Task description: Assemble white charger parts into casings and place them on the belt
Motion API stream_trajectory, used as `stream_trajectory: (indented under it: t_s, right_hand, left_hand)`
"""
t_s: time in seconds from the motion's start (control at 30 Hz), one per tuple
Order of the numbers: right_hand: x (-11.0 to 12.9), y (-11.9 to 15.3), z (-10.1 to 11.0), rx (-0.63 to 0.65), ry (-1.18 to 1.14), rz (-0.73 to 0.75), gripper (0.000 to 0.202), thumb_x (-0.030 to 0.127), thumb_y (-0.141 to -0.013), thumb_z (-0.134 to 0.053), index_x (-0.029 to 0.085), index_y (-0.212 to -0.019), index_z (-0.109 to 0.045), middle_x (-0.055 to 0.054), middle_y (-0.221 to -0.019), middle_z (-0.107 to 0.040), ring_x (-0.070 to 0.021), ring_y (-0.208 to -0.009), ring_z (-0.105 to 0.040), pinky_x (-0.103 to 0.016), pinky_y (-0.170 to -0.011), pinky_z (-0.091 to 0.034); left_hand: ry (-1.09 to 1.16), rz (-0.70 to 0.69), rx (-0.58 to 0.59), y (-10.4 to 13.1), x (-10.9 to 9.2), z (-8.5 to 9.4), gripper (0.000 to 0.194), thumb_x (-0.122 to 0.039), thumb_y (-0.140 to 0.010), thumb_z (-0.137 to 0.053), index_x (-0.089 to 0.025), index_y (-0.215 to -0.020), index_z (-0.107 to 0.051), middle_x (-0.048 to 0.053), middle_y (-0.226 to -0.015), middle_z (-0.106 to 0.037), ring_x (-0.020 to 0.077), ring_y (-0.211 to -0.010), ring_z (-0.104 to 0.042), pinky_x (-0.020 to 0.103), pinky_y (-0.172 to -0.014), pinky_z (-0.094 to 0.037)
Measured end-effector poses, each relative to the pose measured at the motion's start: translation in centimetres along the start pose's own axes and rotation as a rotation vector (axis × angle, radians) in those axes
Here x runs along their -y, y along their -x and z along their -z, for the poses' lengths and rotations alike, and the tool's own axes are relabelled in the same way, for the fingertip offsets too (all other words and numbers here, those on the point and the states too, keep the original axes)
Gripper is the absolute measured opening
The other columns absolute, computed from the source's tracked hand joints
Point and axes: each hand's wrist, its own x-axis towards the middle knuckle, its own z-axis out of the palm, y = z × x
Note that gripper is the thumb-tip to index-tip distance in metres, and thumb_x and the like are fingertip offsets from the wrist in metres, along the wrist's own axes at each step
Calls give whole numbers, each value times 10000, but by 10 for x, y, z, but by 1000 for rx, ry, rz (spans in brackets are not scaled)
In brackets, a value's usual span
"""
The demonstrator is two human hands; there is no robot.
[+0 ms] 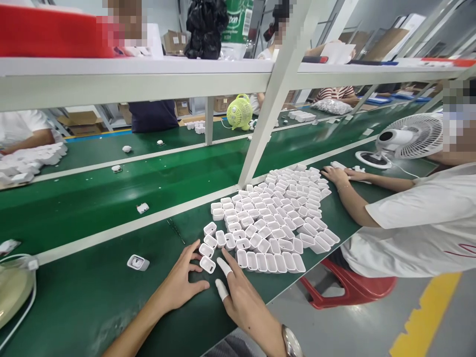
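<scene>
A large spread of several small white plastic shells (pixel 273 218) lies open side up on the green bench (pixel 92 292). My left hand (pixel 181 281) rests on the bench with its fingertips touching one white shell (pixel 207 264) at the near edge of the spread. My right hand (pixel 238 292), with white finger cots on two fingers and a watch on the wrist, lies beside it, fingers pointing at the same shell. A single shell (pixel 138 262) sits apart to the left. Neither hand grips anything.
A co-worker in a white shirt sits at right on a red stool (pixel 349 287), hands (pixel 340 175) at the far end of the spread. A white fan (pixel 405 139) stands beyond. A green conveyor belt (pixel 111 193) carries loose parts. A white frame post (pixel 267 109) rises mid-bench. More people work opposite.
</scene>
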Motion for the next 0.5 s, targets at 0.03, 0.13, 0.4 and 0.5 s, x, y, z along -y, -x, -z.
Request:
stream_trajectory:
  t_s: [0.03,0.13,0.4,0.5]
  right_hand:
    - [1,2,0,-22,12,-9,344,20,-905,-486,171,-1204,-565,-211,-1654,-351,-347,-1523,-391,-537,-1174,-492]
    - [7,9,2,-71,28,-39,271,121,-982,-486,173,-1231,-580,-203,-1475,-565,-333,-1327,-622,-516,-1063,-588]
    - [6,15,-3,-57,-37,-40,242,185,-1022,-488,209,-1210,-638,-112,-1216,-730,-260,-1085,-744,-417,-955,-640]
    - [-1,17,-7,-94,-33,-37,333,199,-1016,-502,199,-1341,-575,-135,-1317,-691,-262,-1183,-709,-410,-1002,-621]
  left_hand:
    - [28,-12,0,-2,2,1,918,-279,-829,-782,-355,-1596,-284,133,-1443,-484,248,-1036,-699,503,-964,-615]
    - [79,-38,-11,-15,3,-3,951,-203,-830,-748,-377,-1609,-231,131,-1461,-436,214,-998,-692,475,-910,-647]
    - [52,-161,-114,-41,-6,-34,1003,-94,-797,-712,-413,-1612,-222,95,-1399,-429,184,-1011,-653,414,-898,-654]
    - [-15,-181,-123,-43,-8,-32,989,-91,-795,-703,-426,-1608,-249,92,-1469,-406,179,-1004,-645,371,-845,-658]
